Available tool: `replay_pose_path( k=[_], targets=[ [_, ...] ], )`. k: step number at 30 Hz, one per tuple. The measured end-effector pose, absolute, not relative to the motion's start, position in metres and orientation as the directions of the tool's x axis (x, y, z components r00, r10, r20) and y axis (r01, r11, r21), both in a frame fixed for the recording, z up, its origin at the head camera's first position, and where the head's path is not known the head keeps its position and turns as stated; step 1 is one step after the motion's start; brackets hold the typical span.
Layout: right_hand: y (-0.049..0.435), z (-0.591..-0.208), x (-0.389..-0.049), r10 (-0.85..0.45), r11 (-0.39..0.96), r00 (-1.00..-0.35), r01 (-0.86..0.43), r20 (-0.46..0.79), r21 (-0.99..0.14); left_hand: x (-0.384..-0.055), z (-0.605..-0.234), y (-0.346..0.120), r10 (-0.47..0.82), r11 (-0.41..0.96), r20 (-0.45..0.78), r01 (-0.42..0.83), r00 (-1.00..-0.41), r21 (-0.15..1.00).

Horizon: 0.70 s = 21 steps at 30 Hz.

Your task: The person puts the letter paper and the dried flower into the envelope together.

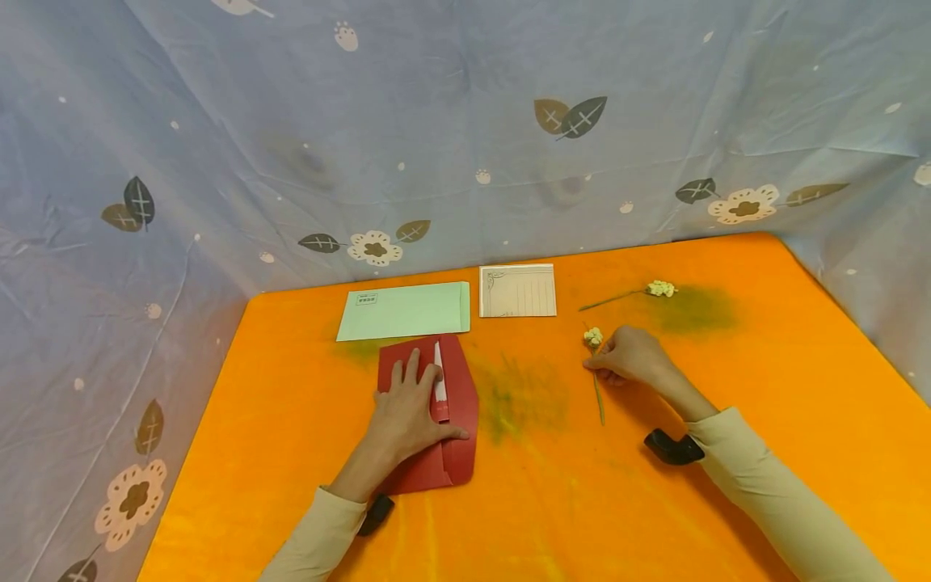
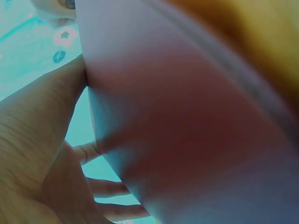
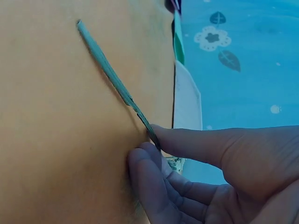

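In the head view a red envelope (image 1: 410,477) lies on the orange cloth, its flap folded out to the right and a white paper edge (image 1: 440,373) showing in its opening. My left hand (image 1: 403,416) rests over it with fingers spread, the thumb reaching across to the flap. Large in the left wrist view, the envelope (image 2: 187,107) has thumb and fingertips against it. Thumb and fingers of my right hand (image 1: 634,356) pinch a small dried flower (image 1: 593,336) with pale yellow blossoms. Its stem (image 3: 107,67) points away from the fingertips in the right wrist view.
Behind the red envelope lies a light green envelope (image 1: 407,314), and right of that a cream card (image 1: 518,291) with printed lines. A second dried flower (image 1: 661,288) lies at the back right. Patterned blue-grey fabric (image 1: 465,145) walls the table's back and sides.
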State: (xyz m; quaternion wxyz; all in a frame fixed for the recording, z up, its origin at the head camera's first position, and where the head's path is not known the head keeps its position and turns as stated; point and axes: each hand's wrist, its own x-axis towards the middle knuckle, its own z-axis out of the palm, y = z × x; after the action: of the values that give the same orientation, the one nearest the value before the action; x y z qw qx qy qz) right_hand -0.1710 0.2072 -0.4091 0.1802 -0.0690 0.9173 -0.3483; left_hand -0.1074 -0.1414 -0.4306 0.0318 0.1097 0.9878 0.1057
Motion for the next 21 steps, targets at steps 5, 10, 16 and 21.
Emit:
replay_pose_path(
  k=[5, 10, 16, 21],
  targets=[
    [0.206, -0.404, -0.171, -0.243, 0.742, -0.924, 0.018, -0.295, -0.670, -0.108, -0.430, -0.140, 0.222, 0.956, -0.041, 0.209, -0.974, 0.207],
    [0.196, -0.392, -0.166, -0.240, 0.707, -0.931, 0.026, -0.274, -0.707, -0.109, -0.430, -0.140, 0.224, 0.956, -0.030, 0.214, -0.974, 0.201],
    [0.174, -0.391, -0.171, -0.243, 0.509, -0.937, 0.095, -0.249, -0.855, -0.109, -0.431, -0.141, 0.225, 0.955, -0.020, 0.217, -0.974, 0.200],
    [0.153, -0.399, -0.181, -0.266, 0.374, -0.934, 0.130, -0.241, -0.918, -0.109, -0.431, -0.141, 0.221, 0.956, -0.028, 0.211, -0.975, 0.203]
  ],
)
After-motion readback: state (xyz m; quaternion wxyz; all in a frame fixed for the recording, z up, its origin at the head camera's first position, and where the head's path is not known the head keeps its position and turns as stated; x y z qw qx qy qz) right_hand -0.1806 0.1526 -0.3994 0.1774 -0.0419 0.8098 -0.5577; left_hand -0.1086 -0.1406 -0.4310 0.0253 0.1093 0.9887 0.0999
